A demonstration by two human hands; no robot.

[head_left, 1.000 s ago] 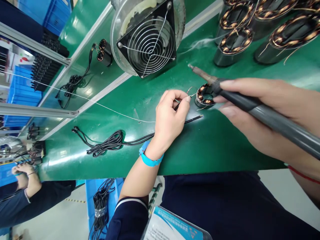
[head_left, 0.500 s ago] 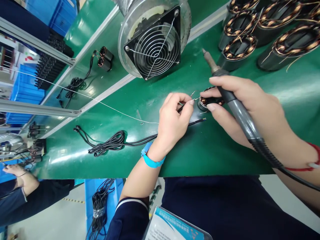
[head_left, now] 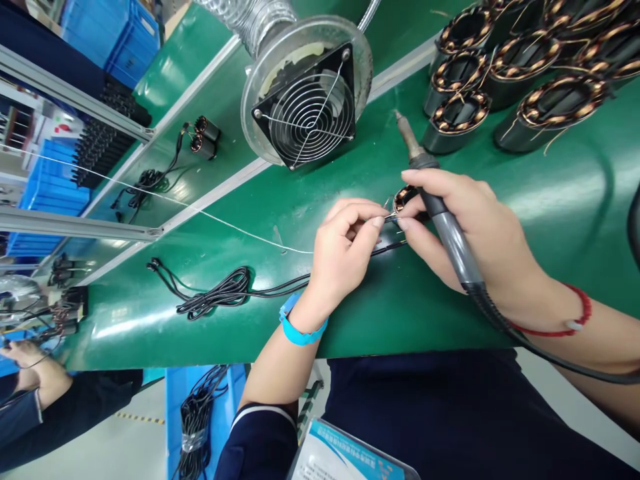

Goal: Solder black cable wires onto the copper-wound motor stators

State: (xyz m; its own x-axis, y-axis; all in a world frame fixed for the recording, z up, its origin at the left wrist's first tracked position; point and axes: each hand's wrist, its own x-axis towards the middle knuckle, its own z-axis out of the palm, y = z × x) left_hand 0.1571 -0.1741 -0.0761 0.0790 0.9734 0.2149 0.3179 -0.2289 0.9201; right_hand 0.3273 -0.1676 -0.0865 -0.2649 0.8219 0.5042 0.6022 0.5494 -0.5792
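My left hand [head_left: 343, 253] is closed, its thumb and forefinger pinching the end of a black cable [head_left: 285, 287] beside a small copper-wound stator [head_left: 401, 199]. A thin white wire, like solder [head_left: 245, 232], also runs into this hand. A second black cable end [head_left: 387, 249] lies just below the fingers. My right hand [head_left: 493, 233] holds a soldering iron [head_left: 447, 233], its tip pointing up and away from the stator. The right thumb and a fingertip meet at the wire ends by my left fingertips, partly covering the stator.
Several larger stators [head_left: 550, 110] stand at the back right. A fan with a wire guard [head_left: 311, 123] faces the bench. A coiled black cable [head_left: 220, 293] lies at left. A blue bin [head_left: 173, 413] with cables sits below the edge. A co-worker's hand [head_left: 25, 353] is at far left.
My right hand and the iron have shifted left, closer to my left hand. The cable end in my left fingers now meets the right fingertips. The view has shifted slightly.
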